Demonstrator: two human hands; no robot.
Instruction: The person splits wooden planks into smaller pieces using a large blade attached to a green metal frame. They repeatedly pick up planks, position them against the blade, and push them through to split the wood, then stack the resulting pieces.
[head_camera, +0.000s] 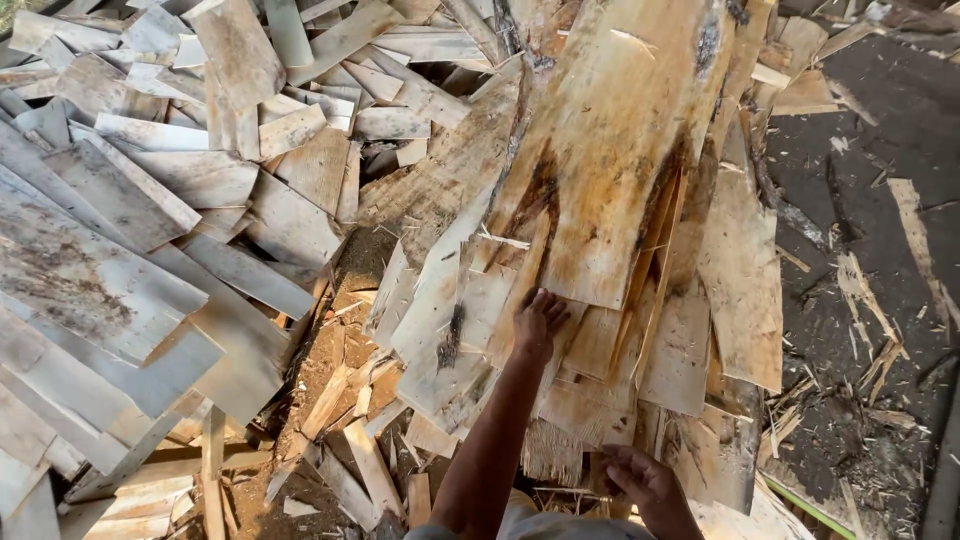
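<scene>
My left hand (538, 320) reaches forward and rests flat, fingers together, on a stack of thin wood veneer sheets (600, 180). Its fingertips touch the near edge of a large pale sheet with dark brown streaks. My right hand (645, 482) is lower and closer to me, curled over the frayed near end of the same stack (560, 450); whether it actually grips a sheet is unclear. The sheets are long, yellowish and splintered at their ends.
A big heap of grey weathered veneer pieces (150, 220) fills the left side. Brown dirt with scraps (340, 350) lies between the heaps. Dark ground strewn with splinters (880, 300) lies to the right. A green strip (800, 505) shows at lower right.
</scene>
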